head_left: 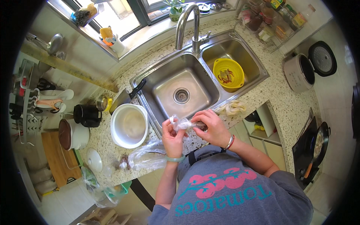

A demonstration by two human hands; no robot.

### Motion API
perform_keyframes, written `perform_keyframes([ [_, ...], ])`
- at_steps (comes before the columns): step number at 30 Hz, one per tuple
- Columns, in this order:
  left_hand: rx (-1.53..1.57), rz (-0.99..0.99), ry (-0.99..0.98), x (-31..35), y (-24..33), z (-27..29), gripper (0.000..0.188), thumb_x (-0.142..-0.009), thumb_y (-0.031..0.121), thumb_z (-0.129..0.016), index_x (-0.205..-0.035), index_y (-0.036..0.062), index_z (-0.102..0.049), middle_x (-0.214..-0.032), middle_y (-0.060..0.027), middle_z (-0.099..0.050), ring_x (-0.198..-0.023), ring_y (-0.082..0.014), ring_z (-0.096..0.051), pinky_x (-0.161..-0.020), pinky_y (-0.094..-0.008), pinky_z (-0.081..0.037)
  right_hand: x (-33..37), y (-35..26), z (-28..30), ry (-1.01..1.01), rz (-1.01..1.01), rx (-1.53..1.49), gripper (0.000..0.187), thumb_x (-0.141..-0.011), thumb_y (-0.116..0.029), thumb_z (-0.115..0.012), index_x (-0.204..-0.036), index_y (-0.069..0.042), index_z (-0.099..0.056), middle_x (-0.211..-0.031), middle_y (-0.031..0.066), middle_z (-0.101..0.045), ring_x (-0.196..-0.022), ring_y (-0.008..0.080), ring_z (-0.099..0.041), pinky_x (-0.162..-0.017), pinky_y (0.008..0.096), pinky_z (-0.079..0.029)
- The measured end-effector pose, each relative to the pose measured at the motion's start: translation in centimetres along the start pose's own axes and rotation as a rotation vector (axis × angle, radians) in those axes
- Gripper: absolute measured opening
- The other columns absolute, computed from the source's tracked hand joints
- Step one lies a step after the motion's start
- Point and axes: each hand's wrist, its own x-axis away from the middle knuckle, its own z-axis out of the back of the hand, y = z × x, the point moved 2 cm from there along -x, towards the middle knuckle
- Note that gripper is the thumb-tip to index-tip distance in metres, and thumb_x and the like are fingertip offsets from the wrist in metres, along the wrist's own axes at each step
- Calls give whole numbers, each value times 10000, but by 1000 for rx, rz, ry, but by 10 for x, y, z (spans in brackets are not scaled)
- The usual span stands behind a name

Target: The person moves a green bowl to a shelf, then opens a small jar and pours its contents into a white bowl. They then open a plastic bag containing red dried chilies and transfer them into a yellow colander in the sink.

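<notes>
In front of the sink, my left hand (pixel 174 142) pinches the bunched end of a see-through plastic bag (pixel 182 124). My right hand (pixel 214 129) grips the same bag's other part, where something dark brown shows between the fingers; its kind is hidden. A larger see-through plastic bag (pixel 146 156) lies on the counter beside my left wrist. Left of my hands stands a white pot (pixel 129 126), with nothing seen inside. A crumpled cream cloth (pixel 233 108) rests on the counter edge just beyond my right hand.
The steel double sink (pixel 221 98) lies ahead, under a tall faucet (pixel 196 35). A yellow colander (pixel 236 83) with red peppers sits in its right basin. A black-handled knife (pixel 138 88) lies at the sink's left rim. An open rice cooker (pixel 300 73) and a frying pan (pixel 320 144) are at right.
</notes>
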Motion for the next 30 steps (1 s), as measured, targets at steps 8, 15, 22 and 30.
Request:
perform_keyframes([
  [8, 489, 403, -253, -8, -4, 23, 194, -829, -13, -666, -1004, 40, -603, -823, -35, -618, -619, -103, -552, -557, -278, -532, -2, 5, 7, 70, -14, 100, 231, -712, -78, -717, -930, -81, -640, -1005, 60, -630, -938, 282, -582, -813, 372, -506],
  [15, 227, 26, 155, -21, 3, 23, 113, -893, 49, -656, -995, 20, -619, -809, -28, -608, -579, -90, -531, -546, -256, -524, 2, 28, 6, -1, -62, 228, 252, -714, -110, -724, -956, -99, -654, -1038, 46, -639, -1016, 270, -575, -877, 383, -469],
  [22, -227, -29, -221, -8, 20, -12, 153, -910, 38, -619, -1057, 13, -651, -758, -9, -622, -620, -63, -552, -559, -220, -442, -3, 9, 6, 71, 38, 95, 305, -761, -154, -731, -1041, -66, -646, -1061, 73, -634, -996, 276, -585, -903, 426, -451],
  [30, -504, -183, -296, -19, 48, -40, 275, -925, 43, -556, -1195, 38, -610, -637, -7, -545, -551, -58, -464, -501, -237, -384, 9, 20, 29, 223, -270, -171, 249, -856, -173, -694, -1062, -44, -638, -967, 67, -637, -834, 173, -621, -759, 315, -506],
])
